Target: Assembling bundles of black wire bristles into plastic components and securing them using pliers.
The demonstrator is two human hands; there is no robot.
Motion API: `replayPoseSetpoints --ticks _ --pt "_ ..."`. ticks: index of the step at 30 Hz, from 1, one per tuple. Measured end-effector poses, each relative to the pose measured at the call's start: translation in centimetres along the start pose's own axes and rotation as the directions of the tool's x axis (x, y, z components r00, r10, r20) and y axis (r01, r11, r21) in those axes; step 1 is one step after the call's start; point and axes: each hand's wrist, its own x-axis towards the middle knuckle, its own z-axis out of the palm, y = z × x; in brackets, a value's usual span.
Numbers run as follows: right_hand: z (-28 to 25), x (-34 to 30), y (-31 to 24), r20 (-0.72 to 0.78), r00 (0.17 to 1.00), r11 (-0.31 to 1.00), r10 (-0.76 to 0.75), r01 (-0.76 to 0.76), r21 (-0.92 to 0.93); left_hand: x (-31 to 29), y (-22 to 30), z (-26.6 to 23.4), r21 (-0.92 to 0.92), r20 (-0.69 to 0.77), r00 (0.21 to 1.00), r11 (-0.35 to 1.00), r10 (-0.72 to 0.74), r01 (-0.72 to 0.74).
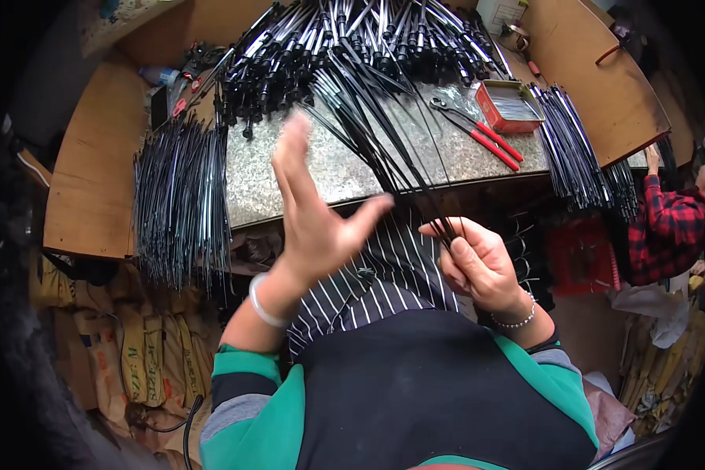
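My right hand (482,266) is closed round the near ends of a bunch of thin black rods (380,160), which look like umbrella ribs. They fan out up and to the left over the bench's front edge, and their paler far ends reach the pile at the back. My left hand (313,215) is raised beside the bunch, fingers up and thumb spread toward the rods, with nothing in it. Its fingertips are slightly blurred. Behind lies a big heap of silver and black shafts (345,55) with black fittings, resembling umbrella frames.
The speckled bench top (270,176) has wooden side panels. Long black rods hang over it at left (182,204) and right (568,149). Red-handled pliers (486,141) lie near a red tin (509,117) of thin pieces. A person in a checked sleeve (670,223) is at far right.
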Motion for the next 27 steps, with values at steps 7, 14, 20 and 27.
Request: replayPoseSetpoints --ticks 7,14,20,27 --pt "0.0 0.3 -1.3 0.184 0.983 0.985 0.018 -0.049 0.164 8.0 -4.7 2.3 -0.56 0.054 0.992 0.819 -0.114 0.125" --pt "-2.1 1.3 0.9 0.152 0.984 0.99 0.093 -0.107 0.088 9.5 -5.6 1.5 -0.377 0.027 0.996 0.922 -0.084 0.087" --pt "-5.4 2.3 3.6 0.059 0.994 0.984 0.089 -0.079 -0.16 11.7 -9.9 0.5 -0.41 -0.115 0.99 0.912 -0.077 0.023" --pt "-11.1 1.3 6.1 -0.091 0.972 0.884 0.214 -0.233 -0.405 13.1 -13.9 -3.5 -0.524 -0.275 0.936 0.85 -0.222 0.048"
